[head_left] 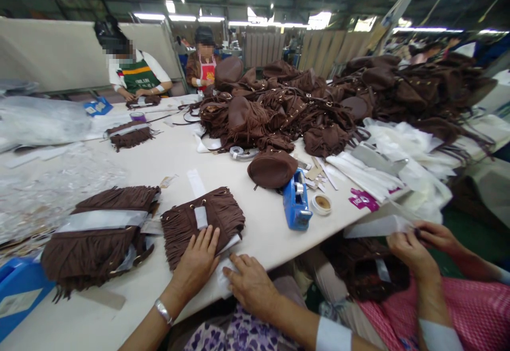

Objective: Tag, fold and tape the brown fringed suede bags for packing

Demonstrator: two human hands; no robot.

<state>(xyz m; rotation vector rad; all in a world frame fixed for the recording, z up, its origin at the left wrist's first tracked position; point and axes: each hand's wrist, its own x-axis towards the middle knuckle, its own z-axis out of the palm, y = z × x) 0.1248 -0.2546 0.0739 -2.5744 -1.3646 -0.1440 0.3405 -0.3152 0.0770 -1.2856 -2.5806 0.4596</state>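
Note:
A dark brown fringed bag lies on the table in front of me, with a short whitish strip across its middle. My left hand rests flat on the bag's near edge, fingers stretched out. Beside it, at the table's front edge, my right hand touches a white sheet, its fingers slightly bent and apart. Part of that sheet is hidden under the hands. To the left sits another brown fringed bag with a pale band around it.
A blue tape dispenser and a small round tub stand right of the bag. Behind is a large heap of brown bags. Clear plastic covers the left side. A co-worker's hands hold a white strip at right; two people work across the table.

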